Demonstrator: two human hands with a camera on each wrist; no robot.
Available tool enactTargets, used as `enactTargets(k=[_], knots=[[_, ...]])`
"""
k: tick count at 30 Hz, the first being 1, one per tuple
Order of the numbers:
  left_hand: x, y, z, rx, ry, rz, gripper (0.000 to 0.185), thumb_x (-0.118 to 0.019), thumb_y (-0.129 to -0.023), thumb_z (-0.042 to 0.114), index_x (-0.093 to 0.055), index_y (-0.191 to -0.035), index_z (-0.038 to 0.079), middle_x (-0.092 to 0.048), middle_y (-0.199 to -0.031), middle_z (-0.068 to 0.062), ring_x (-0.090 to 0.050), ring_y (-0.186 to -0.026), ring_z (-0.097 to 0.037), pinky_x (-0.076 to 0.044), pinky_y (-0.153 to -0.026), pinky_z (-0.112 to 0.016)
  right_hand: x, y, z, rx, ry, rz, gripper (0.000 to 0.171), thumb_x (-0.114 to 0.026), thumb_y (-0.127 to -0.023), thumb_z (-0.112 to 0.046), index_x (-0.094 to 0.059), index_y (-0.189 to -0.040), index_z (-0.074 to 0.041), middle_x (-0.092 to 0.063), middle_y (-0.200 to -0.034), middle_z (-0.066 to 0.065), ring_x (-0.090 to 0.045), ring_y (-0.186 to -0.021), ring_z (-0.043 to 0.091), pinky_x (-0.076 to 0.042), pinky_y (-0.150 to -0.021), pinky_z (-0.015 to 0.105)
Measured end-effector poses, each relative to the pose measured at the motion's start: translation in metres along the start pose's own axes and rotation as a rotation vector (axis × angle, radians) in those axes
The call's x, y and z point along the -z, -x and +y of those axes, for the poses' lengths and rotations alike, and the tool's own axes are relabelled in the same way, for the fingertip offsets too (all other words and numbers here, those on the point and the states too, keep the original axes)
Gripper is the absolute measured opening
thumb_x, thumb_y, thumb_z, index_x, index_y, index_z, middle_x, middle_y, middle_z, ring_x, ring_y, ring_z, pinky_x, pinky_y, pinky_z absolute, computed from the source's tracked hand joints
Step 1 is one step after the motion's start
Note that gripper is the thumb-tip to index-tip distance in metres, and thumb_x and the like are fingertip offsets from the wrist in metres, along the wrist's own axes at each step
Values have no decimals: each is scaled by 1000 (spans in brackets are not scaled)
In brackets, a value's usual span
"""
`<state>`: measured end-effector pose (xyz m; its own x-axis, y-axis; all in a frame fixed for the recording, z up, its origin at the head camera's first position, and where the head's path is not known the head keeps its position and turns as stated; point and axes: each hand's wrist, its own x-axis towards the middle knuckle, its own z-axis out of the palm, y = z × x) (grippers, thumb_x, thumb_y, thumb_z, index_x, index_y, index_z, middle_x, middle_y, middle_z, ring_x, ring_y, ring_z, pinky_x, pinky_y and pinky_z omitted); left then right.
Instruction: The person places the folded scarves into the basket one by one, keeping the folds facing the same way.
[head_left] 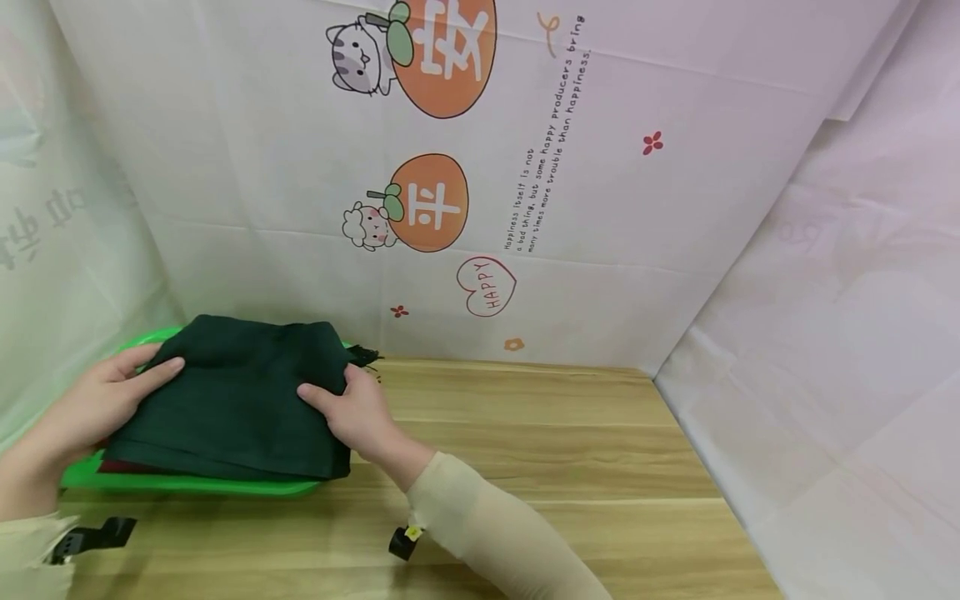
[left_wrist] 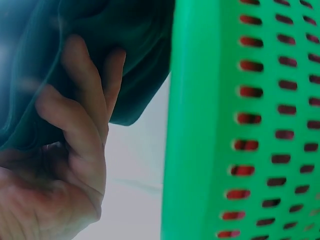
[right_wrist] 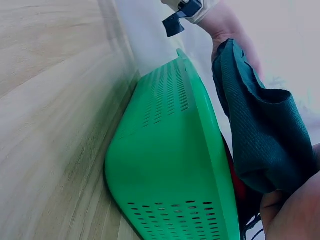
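Note:
A folded dark green cloth (head_left: 240, 400) lies above a green plastic basket (head_left: 247, 486) at the left of the table. My left hand (head_left: 105, 404) grips its left edge, thumb on top; in the left wrist view the fingers (left_wrist: 80, 107) curl against the underside. At the right edge my right hand (head_left: 363, 412) pinches the cloth, thumb on top. In the right wrist view, the cloth (right_wrist: 265, 135) is held at the basket's rim. Dark red fabric (head_left: 127, 467) shows beneath it. A black fringe (head_left: 363, 356) sticks out past the far right corner.
The basket's perforated side (right_wrist: 160, 150) rests on the wood-grain table (head_left: 540, 467). A printed white sheet (head_left: 585, 192) hangs behind, and white sheets stand at the left and the right (head_left: 847, 333). A black wrist mount (head_left: 403, 543) is on my right sleeve.

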<state>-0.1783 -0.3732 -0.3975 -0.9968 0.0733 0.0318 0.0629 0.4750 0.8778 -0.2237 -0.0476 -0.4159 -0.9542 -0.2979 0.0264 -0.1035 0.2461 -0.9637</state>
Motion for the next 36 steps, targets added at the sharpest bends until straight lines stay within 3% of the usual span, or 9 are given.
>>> enactTargets(k=[3,9,13,15,17,19,21,26,36], knots=[[5,-1,-5,2,-46,1,76,-42,-123,39,-15,-171,-13,-70,-112,30,-81,-91,-15,-65,-77,-30,-4,-2,-2,-1,6,-13,52,-83,-104,-36,-67,-144,-7,-74,-127,-3,-70,-108,9,-61,-98,36],[11,-3,-21,11,-10,8,78,-43,-122,40,-11,-172,-12,-73,-110,30,-82,-90,-18,-66,-76,-33,-15,-10,-3,4,43,-24,57,-83,-103,-37,-66,-148,-7,-73,-132,-5,-70,-115,10,-60,-101,36],[15,-3,-33,5,-43,20,78,-43,-122,40,-15,-171,-14,-70,-110,32,-80,-93,-12,-66,-77,-31,-23,-15,-4,-2,107,-35,69,-82,-104,-41,-59,-158,-7,-68,-148,-2,-66,-131,13,-56,-110,37],[16,-3,-38,5,-78,28,77,-42,-122,40,-16,-170,-15,-72,-119,21,-78,-94,-5,-64,-77,-28,-26,-17,-4,-9,141,-39,72,-81,-104,-43,-56,-161,-7,-65,-155,-1,-63,-139,15,-54,-114,38],[18,-3,-42,17,-111,29,79,-41,-122,42,-15,-171,-14,-74,-135,-7,-72,-94,6,-62,-77,-23,-29,-18,-6,-13,182,-35,76,-81,-104,-44,-53,-164,-7,-60,-161,1,-59,-146,17,-51,-118,39],[19,-3,-45,30,-151,29,80,-40,-122,44,-14,-171,-14,-59,-151,-33,-61,-97,16,-59,-77,-18,-32,-19,-7,-13,215,-33,77,-80,-104,-44,-51,-165,-6,-57,-164,2,-56,-149,18,-50,-120,39],[21,-3,-46,41,-179,27,81,-39,-122,46,-12,-171,-14,-35,-161,-50,-55,-100,17,-55,-76,-14,-34,-20,-8,-10,238,-33,77,-80,-105,-44,-51,-165,-6,-56,-165,3,-55,-151,18,-49,-120,38],[24,-1,-50,55,-172,29,82,-38,-122,45,-11,-169,-17,-33,-160,-53,-57,-97,17,-55,-75,-14,-39,-22,-10,-7,249,-44,77,-81,-104,-45,-52,-165,-7,-57,-165,2,-55,-150,16,-50,-119,36],[30,0,-58,101,-177,42,86,-37,-122,48,-5,-169,-16,-24,-160,-56,-46,-94,24,-53,-72,-12,-48,-24,-14,-14,225,-37,75,-83,-103,-42,-55,-162,-7,-60,-161,-1,-58,-145,12,-51,-117,33]])
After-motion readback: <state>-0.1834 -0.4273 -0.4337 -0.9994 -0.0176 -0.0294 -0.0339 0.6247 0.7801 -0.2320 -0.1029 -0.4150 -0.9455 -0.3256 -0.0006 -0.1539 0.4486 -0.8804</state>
